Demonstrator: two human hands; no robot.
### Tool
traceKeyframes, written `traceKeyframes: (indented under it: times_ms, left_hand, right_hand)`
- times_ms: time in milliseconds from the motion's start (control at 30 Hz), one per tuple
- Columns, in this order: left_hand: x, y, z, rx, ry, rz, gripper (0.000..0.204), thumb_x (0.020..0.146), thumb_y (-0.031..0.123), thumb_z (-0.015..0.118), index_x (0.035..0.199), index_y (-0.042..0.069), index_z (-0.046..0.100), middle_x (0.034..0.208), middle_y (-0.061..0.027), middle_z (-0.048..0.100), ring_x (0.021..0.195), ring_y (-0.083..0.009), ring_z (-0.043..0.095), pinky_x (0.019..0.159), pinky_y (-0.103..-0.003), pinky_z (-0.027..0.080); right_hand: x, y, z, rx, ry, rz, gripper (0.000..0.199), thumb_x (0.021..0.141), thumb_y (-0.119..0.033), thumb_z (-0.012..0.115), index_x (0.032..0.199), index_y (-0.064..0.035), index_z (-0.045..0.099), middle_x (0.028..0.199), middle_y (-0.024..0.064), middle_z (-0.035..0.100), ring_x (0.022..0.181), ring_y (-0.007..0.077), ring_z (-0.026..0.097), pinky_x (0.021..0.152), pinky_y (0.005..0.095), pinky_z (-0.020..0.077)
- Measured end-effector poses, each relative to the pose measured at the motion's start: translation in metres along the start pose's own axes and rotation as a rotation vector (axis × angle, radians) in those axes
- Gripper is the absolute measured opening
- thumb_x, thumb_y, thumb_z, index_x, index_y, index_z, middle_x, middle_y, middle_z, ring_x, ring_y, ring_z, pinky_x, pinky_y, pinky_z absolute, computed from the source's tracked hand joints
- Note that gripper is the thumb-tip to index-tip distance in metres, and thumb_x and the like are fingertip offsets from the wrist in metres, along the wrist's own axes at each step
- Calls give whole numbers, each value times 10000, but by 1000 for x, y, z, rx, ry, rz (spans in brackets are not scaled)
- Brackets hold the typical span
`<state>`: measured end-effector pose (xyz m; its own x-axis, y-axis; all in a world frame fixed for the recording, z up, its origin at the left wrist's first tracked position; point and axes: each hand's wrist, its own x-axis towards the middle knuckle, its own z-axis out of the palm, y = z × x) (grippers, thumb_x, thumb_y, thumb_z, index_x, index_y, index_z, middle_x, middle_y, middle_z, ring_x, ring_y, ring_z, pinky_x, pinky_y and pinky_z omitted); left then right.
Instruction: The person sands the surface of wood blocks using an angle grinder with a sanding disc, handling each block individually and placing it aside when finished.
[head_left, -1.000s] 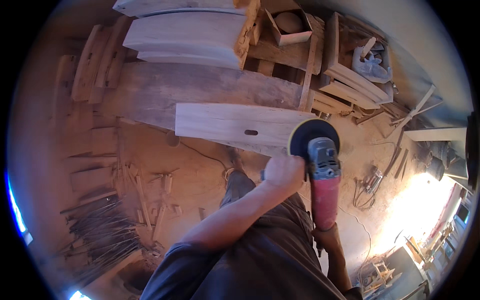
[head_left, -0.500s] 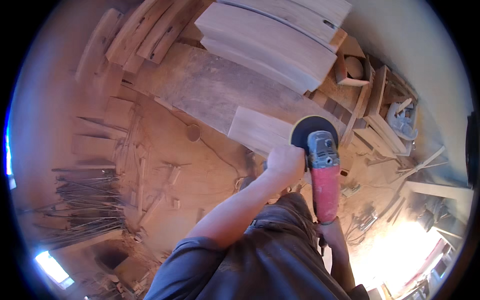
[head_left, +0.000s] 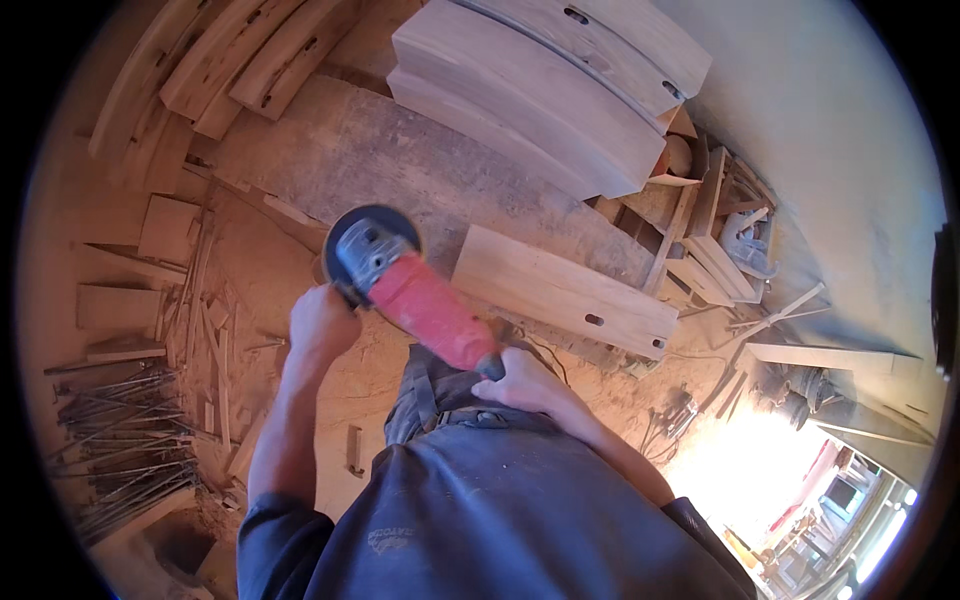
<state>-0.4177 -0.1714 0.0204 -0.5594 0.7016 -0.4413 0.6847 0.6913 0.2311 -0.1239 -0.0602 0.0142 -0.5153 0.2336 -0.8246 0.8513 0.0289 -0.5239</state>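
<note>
One red angle grinder (head_left: 415, 290) at frame centre, my left hand (head_left: 322, 322) gripping its side (fingers curled), my right hand (head_left: 525, 385) closed around its rear, one slotted plank (head_left: 565, 290) just right.

No packages, signs or screens show anywhere — only bare wood and tools. One small dark label (head_left: 391, 538) sits on the person's blue-grey shirt (head_left: 520, 520) at about seven o'clock.
</note>
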Motion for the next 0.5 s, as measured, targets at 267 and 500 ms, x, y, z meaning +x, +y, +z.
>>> traceKeyframes:
  times_ms: [267, 500]
  left_hand:
    - [-123, -109, 42, -14, -87, -367, 203, 734, 101, 626, 840, -35, 733, 881, -310, 695, 880, -461, 697, 801, -522, 557]
    - [-231, -79, 89, -498, -150, -791, 179, 800, 140, 643, 790, -34, 686, 672, -205, 686, 592, -307, 708, 573, -441, 555]
  right_hand:
    - [24, 66, -33, -610, 597, -163, 1115, 719, -283, 818, 1604, -63, 176, 1615, 320, 149, 1495, 520, 150, 1207, 642, 112]
    - [48, 99, -93, -866, 563, -331, 1202, 585, -269, 866, 1596, -106, 237, 1481, 284, 292, 1314, 505, 331, 1158, 600, 236]
